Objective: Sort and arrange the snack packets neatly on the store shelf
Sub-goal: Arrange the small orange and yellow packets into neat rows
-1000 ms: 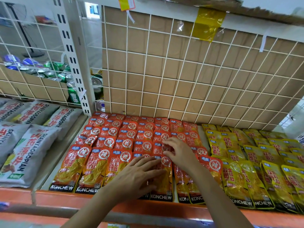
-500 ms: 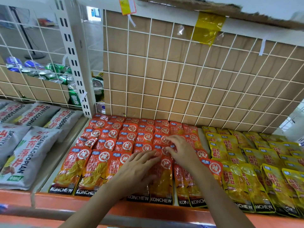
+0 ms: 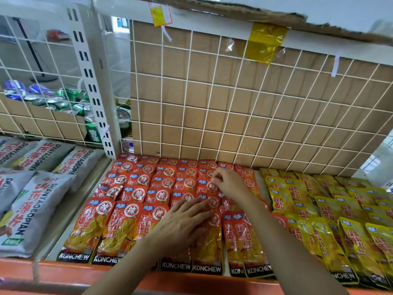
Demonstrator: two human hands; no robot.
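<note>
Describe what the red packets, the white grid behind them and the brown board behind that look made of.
Red packets: glossy plastic film, judging by the glare spots and crinkles.
White grid: thin wire, probably painted or coated metal, with a smooth, even white finish.
Brown board: matte and most likely cardboard, since its top edge looks ragged and fibrous.

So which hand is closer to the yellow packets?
Right. The right hand pinches at the red packets, just beside the yellow packets; the left hand lies flat on red packets, further from them.
</note>
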